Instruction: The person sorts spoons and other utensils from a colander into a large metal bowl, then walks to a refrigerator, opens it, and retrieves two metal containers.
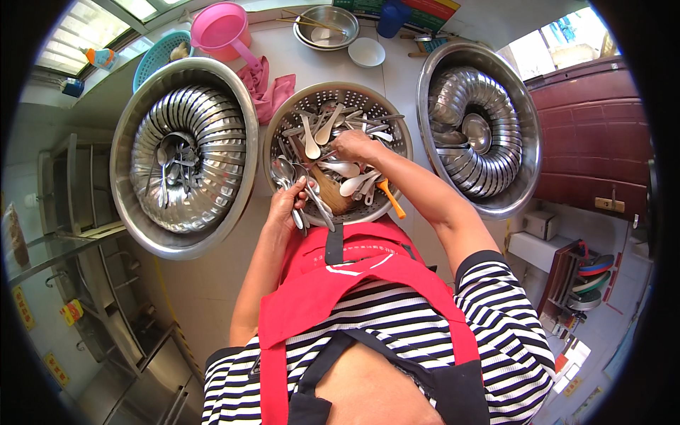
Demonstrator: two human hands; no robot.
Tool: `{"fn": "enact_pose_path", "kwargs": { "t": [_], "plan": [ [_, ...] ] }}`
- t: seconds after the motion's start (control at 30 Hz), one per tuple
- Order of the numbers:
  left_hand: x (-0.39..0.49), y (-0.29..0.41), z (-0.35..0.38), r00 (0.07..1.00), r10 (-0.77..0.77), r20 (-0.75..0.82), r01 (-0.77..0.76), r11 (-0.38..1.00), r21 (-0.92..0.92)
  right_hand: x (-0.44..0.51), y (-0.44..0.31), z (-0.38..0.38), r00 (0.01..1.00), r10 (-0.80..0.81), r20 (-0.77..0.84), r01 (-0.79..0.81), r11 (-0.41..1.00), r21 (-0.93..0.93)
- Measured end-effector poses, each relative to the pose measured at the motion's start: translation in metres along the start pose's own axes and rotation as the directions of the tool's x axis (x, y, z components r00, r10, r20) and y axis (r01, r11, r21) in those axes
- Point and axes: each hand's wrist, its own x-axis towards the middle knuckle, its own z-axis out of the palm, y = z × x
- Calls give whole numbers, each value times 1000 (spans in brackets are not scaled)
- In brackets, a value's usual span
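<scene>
A perforated metal colander [394, 101] full of mixed cutlery stands in front of me. My left hand [289, 204], at its near left rim, grips a bunch of metal spoons [313, 194]. Inside the colander my right hand [351, 145] reaches into the pile; its fingertips touch the cutlery, but whether they hold a piece is hidden. Around it lie white soup spoons [310, 139], a wooden paddle [330, 192] and an orange-handled utensil [392, 199].
Left stands a steel basin [121, 175] with ringed stacked metal bowls and small spoons; right, another basin [531, 154] with similar stacks. Behind are a pink dipper [220, 26], a pink cloth [273, 93], a teal basket [151, 61], metal bowls [328, 24] and a white bowl [366, 52].
</scene>
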Motion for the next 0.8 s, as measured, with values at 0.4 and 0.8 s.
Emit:
{"fn": "enact_pose_path", "kwargs": {
  "t": [0.4, 0.8],
  "plan": [
    [-7, 12, 12, 999, 46, 0, -46, 999, -20, -86, 24, -21, 852, -93, -515, 22, 990, -142],
    [0, 14, 24, 998, 47, 39, -47, 999, -7, -110, -7, 5, 982, 70, -175, 158, 204, 966]
  ]
}}
